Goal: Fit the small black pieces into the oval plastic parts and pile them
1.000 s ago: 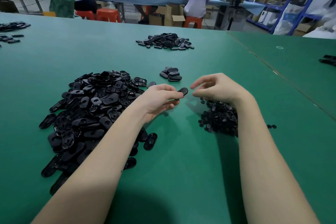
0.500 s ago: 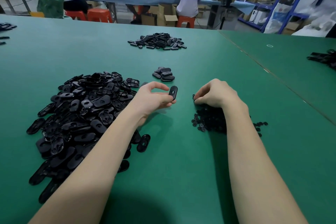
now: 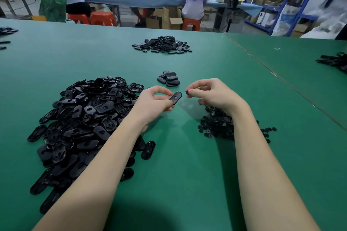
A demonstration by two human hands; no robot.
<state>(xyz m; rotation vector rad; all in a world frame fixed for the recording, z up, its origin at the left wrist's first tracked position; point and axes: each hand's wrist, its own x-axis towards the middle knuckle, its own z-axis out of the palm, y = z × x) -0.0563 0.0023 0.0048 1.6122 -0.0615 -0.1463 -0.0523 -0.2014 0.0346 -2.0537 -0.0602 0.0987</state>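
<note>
My left hand [image 3: 154, 104] pinches a black oval plastic part [image 3: 175, 97] between thumb and fingers, its hole facing up. Just right of it, my right hand [image 3: 212, 93] pinches a small black piece [image 3: 187, 92] at its fingertips, a short gap from the oval part. A big heap of oval parts [image 3: 82, 118] lies to the left under my left forearm. A heap of small black pieces [image 3: 219, 125] lies under my right wrist. A small pile of oval parts [image 3: 169, 78] sits just beyond my hands.
The green table [image 3: 184, 174] carries another pile of oval parts [image 3: 163, 44] farther back, more black parts at the far left [image 3: 6, 31] and on the right table [image 3: 334, 61]. People sit at a blue bench [image 3: 131, 0] behind.
My right hand has lifted off the heap of small pieces with one piece pinched and come up beside the oval part. My left hand still holds the oval part.
</note>
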